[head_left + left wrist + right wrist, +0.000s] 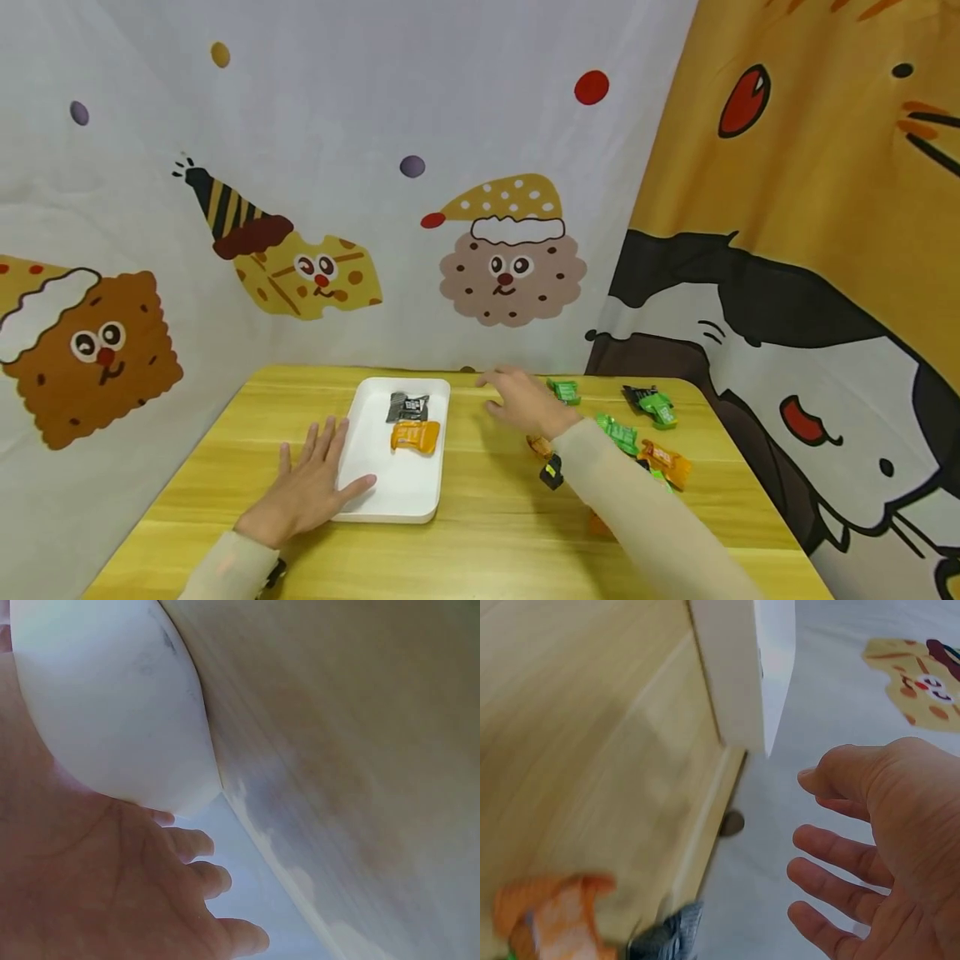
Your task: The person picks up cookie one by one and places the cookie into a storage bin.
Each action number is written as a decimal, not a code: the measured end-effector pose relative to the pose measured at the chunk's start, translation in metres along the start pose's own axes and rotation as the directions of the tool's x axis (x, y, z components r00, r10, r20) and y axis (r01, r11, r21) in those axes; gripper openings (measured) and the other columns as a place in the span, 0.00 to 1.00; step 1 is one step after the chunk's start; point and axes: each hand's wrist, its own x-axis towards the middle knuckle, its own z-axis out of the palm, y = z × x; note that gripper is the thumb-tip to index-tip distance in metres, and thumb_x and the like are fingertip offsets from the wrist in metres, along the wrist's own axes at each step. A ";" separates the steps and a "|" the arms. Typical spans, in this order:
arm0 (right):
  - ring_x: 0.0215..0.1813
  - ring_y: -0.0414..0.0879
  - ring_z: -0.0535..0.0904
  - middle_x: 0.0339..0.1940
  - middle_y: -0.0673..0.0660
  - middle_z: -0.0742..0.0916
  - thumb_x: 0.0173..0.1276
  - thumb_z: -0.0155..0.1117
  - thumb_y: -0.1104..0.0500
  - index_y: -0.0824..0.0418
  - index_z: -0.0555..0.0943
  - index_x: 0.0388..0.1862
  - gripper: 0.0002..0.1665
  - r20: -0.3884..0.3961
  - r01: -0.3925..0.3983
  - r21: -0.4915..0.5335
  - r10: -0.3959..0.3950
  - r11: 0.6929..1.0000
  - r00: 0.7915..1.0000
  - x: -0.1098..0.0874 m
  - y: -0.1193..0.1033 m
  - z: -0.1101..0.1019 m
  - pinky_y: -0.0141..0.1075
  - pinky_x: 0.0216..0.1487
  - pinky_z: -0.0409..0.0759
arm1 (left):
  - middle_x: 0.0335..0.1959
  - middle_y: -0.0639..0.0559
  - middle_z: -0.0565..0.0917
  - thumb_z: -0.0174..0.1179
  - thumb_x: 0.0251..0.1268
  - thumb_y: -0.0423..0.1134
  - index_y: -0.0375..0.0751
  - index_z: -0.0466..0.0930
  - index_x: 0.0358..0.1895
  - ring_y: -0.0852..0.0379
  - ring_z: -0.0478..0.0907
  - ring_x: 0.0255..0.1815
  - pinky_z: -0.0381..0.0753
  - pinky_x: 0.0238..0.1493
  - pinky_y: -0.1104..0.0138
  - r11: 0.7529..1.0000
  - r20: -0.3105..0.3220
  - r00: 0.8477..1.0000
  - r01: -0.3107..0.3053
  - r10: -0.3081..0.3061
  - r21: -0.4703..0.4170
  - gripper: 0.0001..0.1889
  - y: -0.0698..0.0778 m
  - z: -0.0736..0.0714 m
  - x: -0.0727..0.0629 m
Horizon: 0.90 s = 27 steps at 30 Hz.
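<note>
A white tray [367, 433] lies left of the table's middle, holding a black-and-grey wrapped packet [407, 407] and an orange one [415, 437]. My left hand [303, 492] rests along the tray's left edge, fingers straight and spread, thumb over the rim. In the left wrist view, the palm [112, 870] lies against the tray's outer wall [120, 705]. Above the table right of the tray, my right hand [528, 402] hangs with loosely bent fingers and holds nothing. A green packet [566, 392] lies just beyond it; the forearm partly hides another orange packet [538, 446].
More packets lie scattered on the right: green [618, 433], orange [666, 463], and a black one [636, 397] against a green one [659, 410]. Some are partly covered by the right sleeve [637, 517]. A printed curtain [337, 125] hangs behind the table.
</note>
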 end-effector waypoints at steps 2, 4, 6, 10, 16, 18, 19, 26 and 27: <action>0.72 0.59 0.89 0.75 0.59 0.90 0.87 0.75 0.54 0.56 0.87 0.77 0.24 -0.010 -0.016 0.000 0.016 1.000 1.000 -0.007 0.010 -0.004 0.55 0.74 0.91 | 0.99 0.28 0.43 0.57 0.84 0.78 0.35 0.42 0.98 0.19 0.39 0.98 0.36 0.87 0.11 1.000 0.000 1.000 -0.002 0.002 0.006 0.63 0.001 0.000 0.001; 0.70 0.59 0.90 0.73 0.59 0.91 0.87 0.75 0.55 0.57 0.87 0.76 0.24 -0.027 -0.027 0.002 0.027 1.000 0.999 -0.015 0.021 -0.007 0.56 0.72 0.92 | 0.99 0.28 0.43 0.57 0.84 0.78 0.35 0.41 0.98 0.19 0.39 0.98 0.36 0.87 0.11 1.000 0.004 1.000 -0.005 0.005 0.009 0.63 0.002 -0.001 0.002; 0.70 0.60 0.90 0.72 0.60 0.91 0.86 0.75 0.56 0.58 0.87 0.75 0.23 -0.038 -0.038 0.006 0.038 0.999 0.999 -0.023 0.031 -0.010 0.58 0.72 0.92 | 0.99 0.28 0.42 0.57 0.84 0.78 0.35 0.41 0.98 0.19 0.39 0.98 0.35 0.87 0.11 1.000 0.006 1.000 -0.005 0.005 0.009 0.63 0.002 -0.001 0.002; 0.71 0.62 0.90 0.71 0.61 0.92 0.86 0.75 0.58 0.57 0.87 0.75 0.23 -0.051 -0.070 0.013 0.071 0.997 0.996 -0.040 0.051 -0.015 0.60 0.71 0.92 | 0.99 0.29 0.41 0.58 0.83 0.77 0.35 0.41 0.98 0.19 0.37 0.99 0.33 0.87 0.11 1.000 0.018 1.000 0.001 -0.001 -0.011 0.63 0.001 0.000 0.002; 0.69 0.65 0.90 0.72 0.66 0.90 0.85 0.75 0.60 0.58 0.87 0.77 0.25 -0.078 -0.126 0.038 0.128 0.991 0.989 -0.067 0.085 -0.024 0.62 0.65 0.94 | 0.99 0.30 0.40 0.59 0.83 0.77 0.35 0.40 0.98 0.19 0.36 0.99 0.32 0.86 0.11 0.999 0.024 1.000 0.003 -0.003 -0.035 0.64 -0.001 0.000 0.002; 0.70 0.67 0.90 0.73 0.67 0.90 0.86 0.74 0.60 0.58 0.87 0.77 0.25 -0.090 -0.148 0.040 0.151 0.988 0.984 -0.076 0.096 -0.027 0.63 0.63 0.94 | 0.99 0.29 0.41 0.59 0.83 0.77 0.35 0.41 0.98 0.19 0.36 0.99 0.32 0.86 0.11 0.999 0.021 1.000 0.003 -0.002 -0.035 0.64 -0.002 0.000 0.002; 0.70 0.68 0.89 0.74 0.67 0.89 0.86 0.74 0.60 0.58 0.87 0.78 0.25 -0.091 -0.165 0.038 0.168 0.986 0.982 -0.080 0.102 -0.028 0.64 0.63 0.93 | 0.99 0.29 0.41 0.59 0.83 0.77 0.35 0.41 0.98 0.19 0.36 0.99 0.32 0.86 0.11 0.999 0.020 1.000 0.003 -0.002 -0.036 0.64 -0.001 0.000 0.002; 0.68 0.71 0.89 0.72 0.70 0.89 0.86 0.74 0.59 0.62 0.86 0.77 0.25 -0.102 -0.232 0.030 0.234 0.972 0.967 -0.107 0.138 -0.034 0.67 0.65 0.92 | 0.99 0.29 0.42 0.59 0.83 0.77 0.35 0.41 0.98 0.19 0.36 0.99 0.33 0.86 0.10 0.999 0.018 1.000 0.004 -0.003 -0.037 0.64 0.000 -0.001 0.000; 0.68 0.70 0.89 0.72 0.70 0.88 0.86 0.74 0.58 0.62 0.86 0.77 0.25 -0.101 -0.245 0.029 0.247 0.969 0.964 -0.110 0.142 -0.035 0.67 0.65 0.92 | 0.99 0.29 0.42 0.59 0.83 0.77 0.35 0.41 0.98 0.19 0.37 0.99 0.33 0.86 0.10 0.999 0.015 1.000 0.003 -0.003 -0.036 0.64 0.000 -0.001 0.000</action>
